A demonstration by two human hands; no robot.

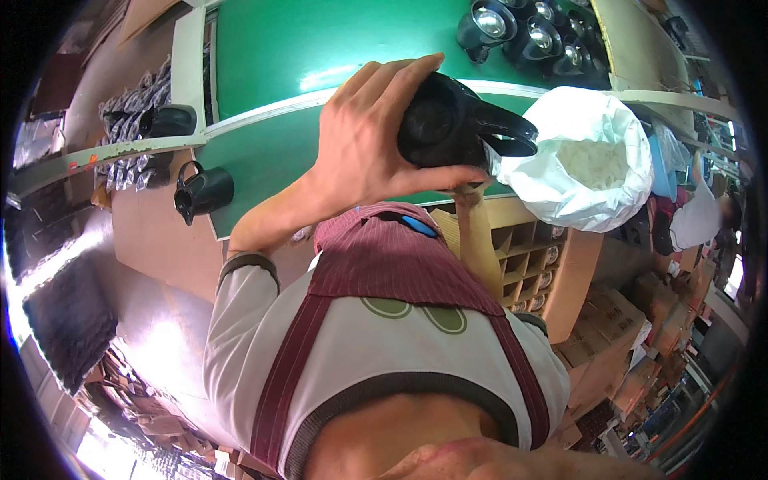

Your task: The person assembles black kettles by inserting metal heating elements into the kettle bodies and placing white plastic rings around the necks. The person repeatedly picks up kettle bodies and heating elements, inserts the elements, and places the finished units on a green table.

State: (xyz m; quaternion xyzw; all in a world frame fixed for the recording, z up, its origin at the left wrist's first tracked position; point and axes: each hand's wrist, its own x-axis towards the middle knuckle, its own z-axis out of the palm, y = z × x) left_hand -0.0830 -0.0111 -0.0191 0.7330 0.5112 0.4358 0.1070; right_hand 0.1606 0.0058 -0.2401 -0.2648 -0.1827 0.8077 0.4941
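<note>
Left hand (pixel 360 136) raised in front of the chest, over the near edge of the green tabletop (pixel 276 176). Its fingers (pixel 412 78) are clamped round the body of a black jug (pixel 436 120), thumb along the lower side; jug handle points right. Right hand (pixel 470 190) just below the jug, mostly hidden by it; cannot tell whether its fingers are apart or closed on it. Second black handled jug (pixel 210 190) at the left end of the tabletop, apparently on its side. Group of black vessels with shiny insides (pixel 536 38) at the far right of the tabletop. White plastic bag (pixel 552 188), open-mouthed, right of the held jug. Below the bag, an open cardboard carton (pixel 578 276) with dividers (pixel 520 264).
</note>
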